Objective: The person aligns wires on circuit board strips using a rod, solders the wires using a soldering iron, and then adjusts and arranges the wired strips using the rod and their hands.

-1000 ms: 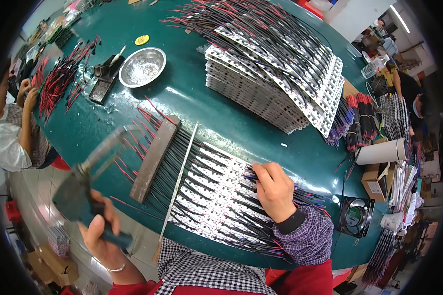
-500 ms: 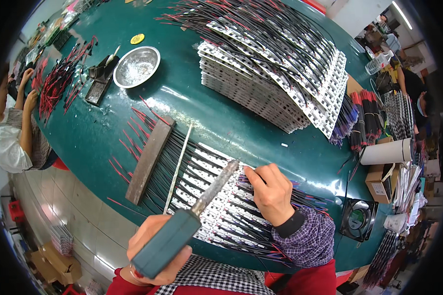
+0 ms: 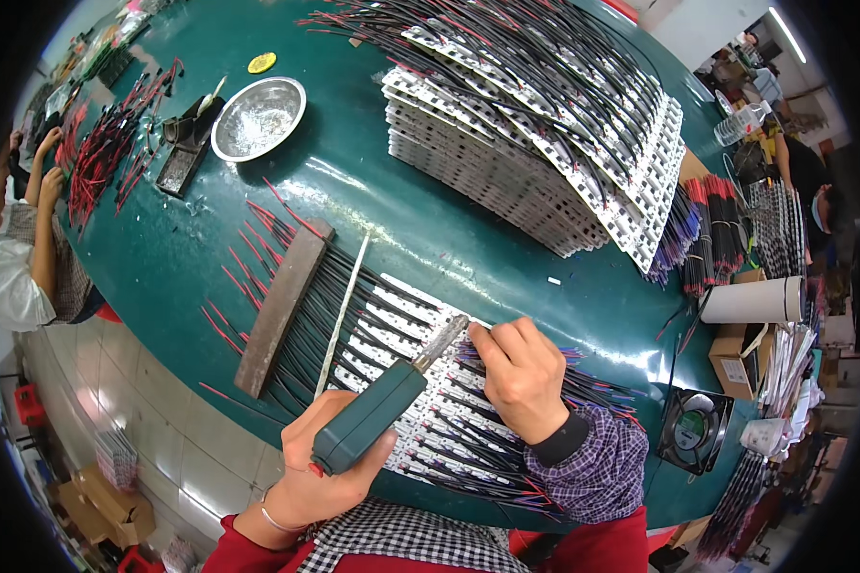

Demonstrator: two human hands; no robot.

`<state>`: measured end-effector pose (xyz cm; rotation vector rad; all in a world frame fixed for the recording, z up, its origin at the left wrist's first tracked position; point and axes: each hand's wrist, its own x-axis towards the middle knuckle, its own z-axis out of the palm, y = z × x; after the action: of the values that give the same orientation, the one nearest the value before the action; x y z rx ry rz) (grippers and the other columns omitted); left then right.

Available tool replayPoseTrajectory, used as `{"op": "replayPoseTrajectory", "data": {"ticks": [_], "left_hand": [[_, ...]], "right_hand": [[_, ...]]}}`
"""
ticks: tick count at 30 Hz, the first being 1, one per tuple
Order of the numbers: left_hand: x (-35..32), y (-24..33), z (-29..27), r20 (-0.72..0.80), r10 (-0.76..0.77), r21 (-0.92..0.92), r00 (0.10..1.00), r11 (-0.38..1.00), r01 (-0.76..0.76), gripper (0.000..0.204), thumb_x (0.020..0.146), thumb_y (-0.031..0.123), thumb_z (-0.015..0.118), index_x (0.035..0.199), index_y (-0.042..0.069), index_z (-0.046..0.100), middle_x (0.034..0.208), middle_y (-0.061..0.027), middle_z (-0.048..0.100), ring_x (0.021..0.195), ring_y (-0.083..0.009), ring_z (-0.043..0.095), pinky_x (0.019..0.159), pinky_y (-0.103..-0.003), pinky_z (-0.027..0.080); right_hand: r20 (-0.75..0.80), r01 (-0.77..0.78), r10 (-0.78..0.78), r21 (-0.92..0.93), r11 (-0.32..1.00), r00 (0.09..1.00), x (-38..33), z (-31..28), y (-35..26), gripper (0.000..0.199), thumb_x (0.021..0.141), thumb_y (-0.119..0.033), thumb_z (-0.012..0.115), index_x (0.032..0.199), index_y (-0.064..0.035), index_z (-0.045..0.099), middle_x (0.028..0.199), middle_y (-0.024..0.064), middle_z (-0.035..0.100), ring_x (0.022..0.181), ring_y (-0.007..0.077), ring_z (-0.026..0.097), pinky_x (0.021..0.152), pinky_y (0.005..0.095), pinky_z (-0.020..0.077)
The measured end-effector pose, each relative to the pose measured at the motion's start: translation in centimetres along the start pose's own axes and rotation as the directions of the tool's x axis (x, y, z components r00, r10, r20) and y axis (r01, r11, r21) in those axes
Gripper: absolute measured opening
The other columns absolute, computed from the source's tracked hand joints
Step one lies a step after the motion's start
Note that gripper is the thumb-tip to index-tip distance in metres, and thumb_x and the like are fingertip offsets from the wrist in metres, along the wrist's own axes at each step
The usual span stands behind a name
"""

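Where black wires [image 3: 320, 306] fan out over the bench [image 3: 162, 253], a brown bar [image 3: 285, 307] lies across them, and a pale stick [image 3: 344, 311] slants just to its right. Next comes the left hand [image 3: 320, 489], its fingers wrapped around a green hand tool [image 3: 371, 417] whose long axis runs up and rightward over the white board [image 3: 433, 420]. Lying flat beneath the tool, the board has its central seam running from lower left to upper right. At its upper end the metal barrel [image 3: 443, 345] stops just left of the right thumb; contact cannot be told. Nearer the board, the right hand [image 3: 524, 377] has its fingers bent together over the upper right part; whether they pinch a wire is hidden.
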<state>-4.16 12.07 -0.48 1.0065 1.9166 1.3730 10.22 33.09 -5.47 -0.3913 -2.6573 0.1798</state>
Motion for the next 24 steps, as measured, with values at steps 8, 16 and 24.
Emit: {"op": "replayPoseTrajectory", "data": {"ticks": [8, 16, 24], "left_hand": [[0.37, -0.36, 0.65, -0.053, -0.008, 0.000, 0.999, 1.000, 0.008, 0.023, 0.078, -0.002, 0.080, 0.098, -0.005, 0.069, 0.088, -0.0128, 0.065, 0.071, -0.0219, 0.064, 0.065, -0.032, 0.051], [0.24, -0.34, 0.63, -0.008, -0.061, 0.014, 0.998, 0.998, 0.061, 0.020, 0.077, -0.004, 0.079, 0.094, -0.003, 0.068, 0.086, -0.0116, 0.064, 0.070, -0.0214, 0.063, 0.064, -0.031, 0.050], [0.52, -0.19, 0.50, -0.003, 0.015, 0.064, 1.000, 0.998, -0.015, 0.020, 0.077, -0.004, 0.078, 0.093, -0.003, 0.067, 0.084, -0.0110, 0.064, 0.068, -0.0211, 0.062, 0.063, -0.032, 0.049]], "right_hand": [[0.010, 0.003, -0.003, 0.015, 1.000, 1.000, 0.17, 0.03, -0.08, 0.030, 0.072, -0.006, 0.066, 0.102, -0.0010, 0.070, 0.083, 0.0032, 0.053, 0.077, 0.0186, 0.056, 0.059, 0.0319, 0.0422], [-0.001, -0.005, 0.005, 0.009, 1.000, 1.000, 0.03, 0.13, -0.14, 0.028, 0.074, -0.006, 0.066, 0.101, -0.0001, 0.069, 0.083, 0.0046, 0.051, 0.076, 0.0189, 0.055, 0.059, 0.0320, 0.0418], [-0.004, 0.011, -0.011, -0.003, 1.000, 1.000, 0.23, 0.16, -0.20, 0.028, 0.074, -0.006, 0.066, 0.101, 0.0010, 0.069, 0.082, 0.0048, 0.051, 0.075, 0.0189, 0.055, 0.058, 0.0322, 0.0416]]}}
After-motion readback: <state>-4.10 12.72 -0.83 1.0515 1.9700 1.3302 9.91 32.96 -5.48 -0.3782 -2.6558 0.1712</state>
